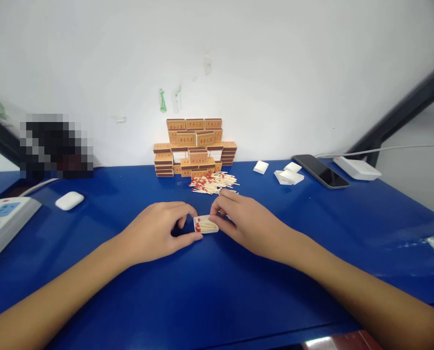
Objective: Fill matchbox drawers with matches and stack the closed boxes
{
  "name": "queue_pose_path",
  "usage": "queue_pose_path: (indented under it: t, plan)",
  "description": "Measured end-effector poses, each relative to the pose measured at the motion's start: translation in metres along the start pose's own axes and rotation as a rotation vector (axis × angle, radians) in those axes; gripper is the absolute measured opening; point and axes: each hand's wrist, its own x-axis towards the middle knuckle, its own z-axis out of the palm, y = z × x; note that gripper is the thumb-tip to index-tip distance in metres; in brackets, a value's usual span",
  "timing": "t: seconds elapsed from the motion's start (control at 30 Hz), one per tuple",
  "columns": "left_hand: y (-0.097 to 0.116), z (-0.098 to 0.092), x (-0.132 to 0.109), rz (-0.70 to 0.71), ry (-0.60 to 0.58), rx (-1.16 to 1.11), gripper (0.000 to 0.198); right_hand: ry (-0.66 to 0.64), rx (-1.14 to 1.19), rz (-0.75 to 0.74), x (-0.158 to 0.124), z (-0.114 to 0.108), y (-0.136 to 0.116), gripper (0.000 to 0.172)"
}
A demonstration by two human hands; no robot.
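A small white matchbox tray (206,232) lies on the blue table, filled with red-tipped matches (203,224) whose heads point left. My left hand (158,231) grips the tray's left end between thumb and forefinger. Over the right end, my right hand (244,221) is closed in a pinch on the matches, with its fingertips at their plain ends; the exact number pinched is hidden. Just beyond my hands is a loose pile of matches (214,183). Behind that pile stand stacked orange matchboxes (195,141) with red lettering and dark striking sides.
White trays (288,177) and a single white piece (261,167) lie to the right of the pile. Further right are a black phone (321,171) and a white box (357,168). At left sit a white earbud case (69,200) and a power strip (8,218). A wall bounds the back.
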Motion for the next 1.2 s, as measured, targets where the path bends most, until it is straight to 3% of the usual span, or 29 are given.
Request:
queue_pose_path:
  t: [0.13, 0.33, 0.4, 0.6, 0.7, 0.83, 0.97, 1.2]
  plan:
    - [0.002, -0.001, 0.002, -0.062, -0.012, -0.091, 0.029, 0.000, 0.060, -0.014, 0.000, -0.002, 0.002, 0.013]
    - [0.004, -0.005, 0.003, -0.140, -0.022, -0.238, 0.032, 0.155, -0.089, 0.018, 0.001, -0.028, 0.020, 0.015]
    - [0.003, -0.007, 0.002, -0.143, -0.020, -0.233, 0.033, 0.130, -0.147, 0.055, 0.002, -0.031, 0.026, 0.016]
    - [0.001, -0.009, 0.005, -0.187, 0.078, -0.204, 0.036, -0.153, -0.116, 0.143, -0.002, -0.024, 0.032, 0.018]
    - [-0.002, -0.008, 0.006, -0.185, 0.067, -0.203, 0.036, -0.208, -0.107, 0.180, -0.006, -0.024, 0.032, 0.016]
    - [-0.006, -0.009, 0.005, -0.184, 0.129, -0.140, 0.036, -0.242, -0.095, 0.152, -0.009, -0.026, 0.032, 0.018]
    - [-0.007, -0.008, 0.003, -0.144, 0.048, -0.070, 0.036, -0.253, -0.093, 0.083, -0.009, -0.028, 0.032, 0.020]
    - [-0.004, -0.002, 0.000, 0.014, 0.060, 0.085, 0.030, -0.115, 0.001, 0.080, -0.004, -0.029, 0.029, 0.010]
